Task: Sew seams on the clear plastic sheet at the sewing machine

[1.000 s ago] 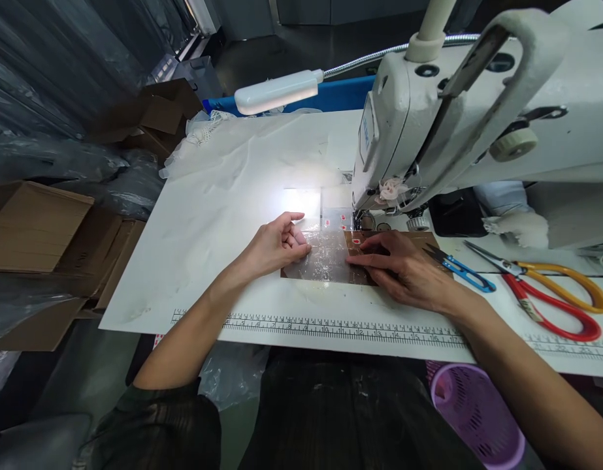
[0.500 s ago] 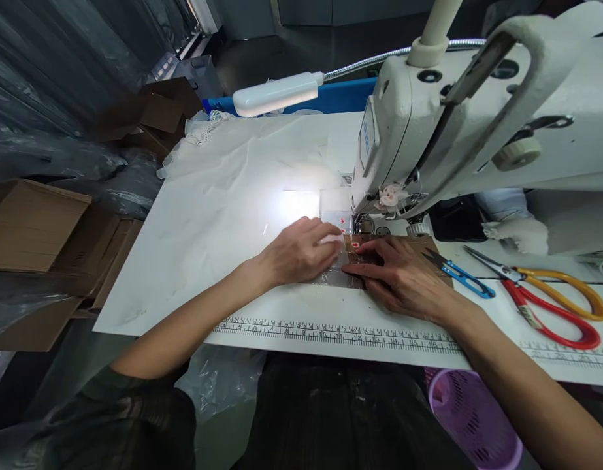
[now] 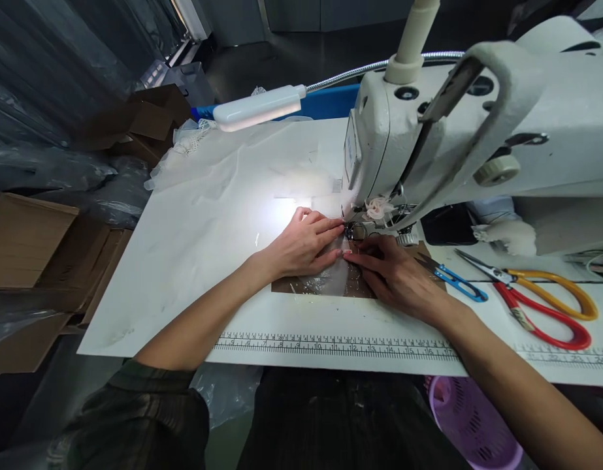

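Observation:
Under the sewing machine head, a sheer, clear-looking piece lies over a brown sheet. My left hand rests on the sheer piece, fingers stretched toward the presser foot and thumb apart from them. My right hand lies on the brown sheet just right of the foot, fingers spread, one fingertip close to my left thumb. A small red-marked bit shows between the two hands. The fingers partly cover the edges of the sheer piece.
Blue thread snips and red-and-orange-handled scissors lie right of my right hand. A lamp shines over the white table. A printed ruler runs along its front edge. Cardboard boxes stand left; a purple basket is below.
My left hand has opened from curled fingers to stretched ones, nearer the presser foot. The sheer piece has shifted, and more brown sheet shows at left. The view has moved slightly.

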A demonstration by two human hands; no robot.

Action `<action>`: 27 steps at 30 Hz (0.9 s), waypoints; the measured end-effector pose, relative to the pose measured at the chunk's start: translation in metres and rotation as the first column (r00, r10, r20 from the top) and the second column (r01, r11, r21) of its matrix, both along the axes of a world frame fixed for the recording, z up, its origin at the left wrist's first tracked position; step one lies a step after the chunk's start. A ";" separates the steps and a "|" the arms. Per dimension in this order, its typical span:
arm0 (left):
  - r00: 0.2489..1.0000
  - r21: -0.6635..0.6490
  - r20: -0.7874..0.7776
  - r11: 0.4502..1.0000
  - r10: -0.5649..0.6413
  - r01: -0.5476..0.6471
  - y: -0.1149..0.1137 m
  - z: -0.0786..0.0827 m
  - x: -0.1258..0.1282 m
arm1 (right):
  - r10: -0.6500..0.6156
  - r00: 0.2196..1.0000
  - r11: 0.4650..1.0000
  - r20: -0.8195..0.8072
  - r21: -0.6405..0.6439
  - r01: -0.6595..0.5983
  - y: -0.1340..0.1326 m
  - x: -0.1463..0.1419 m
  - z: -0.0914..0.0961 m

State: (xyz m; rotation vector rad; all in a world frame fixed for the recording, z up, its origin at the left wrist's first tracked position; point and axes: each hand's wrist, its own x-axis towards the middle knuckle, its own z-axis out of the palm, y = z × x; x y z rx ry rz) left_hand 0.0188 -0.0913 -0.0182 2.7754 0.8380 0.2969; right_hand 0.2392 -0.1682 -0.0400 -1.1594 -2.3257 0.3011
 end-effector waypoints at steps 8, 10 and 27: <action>0.998 0.172 -0.066 0.985 -0.022 0.033 -0.007 -0.006 -0.003 | 0.004 1.000 0.998 -0.004 0.057 -0.004 -0.001 0.001 -0.004; 0.997 0.204 -0.070 0.978 -0.018 0.032 -0.007 -0.007 -0.002 | 0.011 1.000 0.997 0.000 0.074 -0.011 -0.001 0.001 -0.004; 0.998 0.239 -0.050 0.970 -0.032 0.043 -0.006 -0.008 -0.003 | -0.046 0.999 0.997 0.014 0.065 0.045 -0.003 -0.001 -0.005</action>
